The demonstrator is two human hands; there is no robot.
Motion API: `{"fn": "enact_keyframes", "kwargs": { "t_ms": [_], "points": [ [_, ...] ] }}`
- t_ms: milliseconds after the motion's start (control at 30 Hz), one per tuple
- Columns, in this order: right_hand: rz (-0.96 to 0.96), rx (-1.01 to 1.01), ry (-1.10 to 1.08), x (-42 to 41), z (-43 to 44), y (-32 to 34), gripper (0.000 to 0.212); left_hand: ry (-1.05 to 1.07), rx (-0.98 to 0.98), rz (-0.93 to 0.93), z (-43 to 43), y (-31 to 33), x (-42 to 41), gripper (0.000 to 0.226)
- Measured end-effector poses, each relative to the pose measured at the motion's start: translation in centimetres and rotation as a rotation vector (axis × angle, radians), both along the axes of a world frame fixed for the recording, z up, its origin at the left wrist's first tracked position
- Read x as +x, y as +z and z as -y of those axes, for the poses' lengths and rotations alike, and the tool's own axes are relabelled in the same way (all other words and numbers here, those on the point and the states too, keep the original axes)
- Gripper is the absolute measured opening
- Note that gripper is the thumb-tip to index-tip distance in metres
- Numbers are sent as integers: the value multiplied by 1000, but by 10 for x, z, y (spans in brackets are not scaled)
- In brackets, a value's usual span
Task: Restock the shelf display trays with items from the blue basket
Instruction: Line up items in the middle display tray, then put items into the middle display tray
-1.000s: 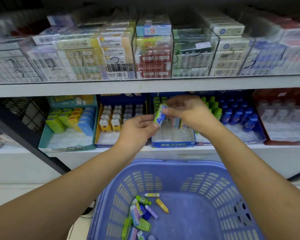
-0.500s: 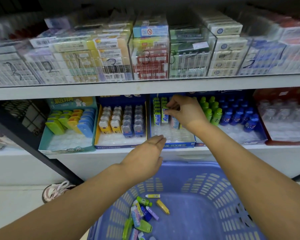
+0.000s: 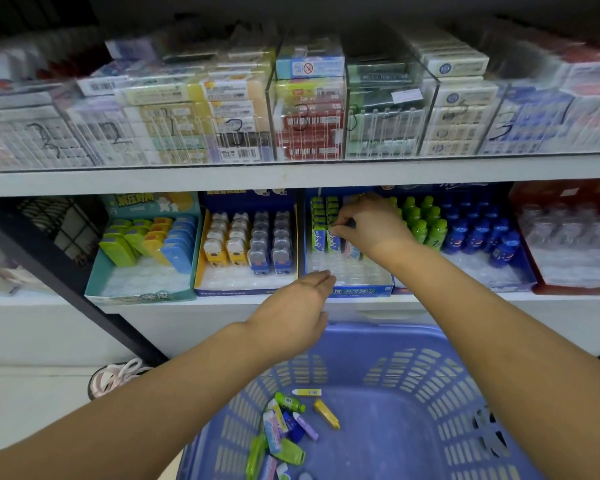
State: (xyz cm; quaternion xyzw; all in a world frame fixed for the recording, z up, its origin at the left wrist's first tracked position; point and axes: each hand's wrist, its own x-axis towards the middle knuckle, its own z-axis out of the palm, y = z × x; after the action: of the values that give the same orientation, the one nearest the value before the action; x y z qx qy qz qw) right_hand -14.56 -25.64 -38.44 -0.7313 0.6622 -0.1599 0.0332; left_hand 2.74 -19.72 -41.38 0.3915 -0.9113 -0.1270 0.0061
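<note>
A green-and-blue packet (image 3: 334, 241) is pinched at its top by the fingers (image 3: 344, 226) of the right hand (image 3: 373, 228) and is stood upright in the blue display tray (image 3: 357, 291), beside a matching one. It is judged light, stiff and somewhat slick, best taken by its narrow sides. The left hand (image 3: 291, 317) is held flat and empty above the blue basket (image 3: 430, 336), where loose items (image 3: 284, 431) lie.

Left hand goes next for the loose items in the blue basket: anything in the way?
Nothing visible. The left hand hovers open above the blue basket's far rim; the loose items lie uncovered on its floor below. The right hand pinches a green tube in the shelf tray, clear.
</note>
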Motion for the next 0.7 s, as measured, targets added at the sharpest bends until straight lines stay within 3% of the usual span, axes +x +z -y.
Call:
{"fn": "enact_keyframes", "kwargs": {
  "t_ms": [167,300,500,700],
  "points": [
    [-157,66,24,2,-19,10,30,48,-4,-149,-13,2,4,49],
    [107,-163,90,6,-75,-16,13,73,-11,-292,-38,-18,20,22],
    [273,449,164,29,-141,-126,12,312,264,-75,-70,-104,52,18],
    [283,817,329,67,-188,-224,33,188,559,381,-109,-190,69,39]
  ]
}}
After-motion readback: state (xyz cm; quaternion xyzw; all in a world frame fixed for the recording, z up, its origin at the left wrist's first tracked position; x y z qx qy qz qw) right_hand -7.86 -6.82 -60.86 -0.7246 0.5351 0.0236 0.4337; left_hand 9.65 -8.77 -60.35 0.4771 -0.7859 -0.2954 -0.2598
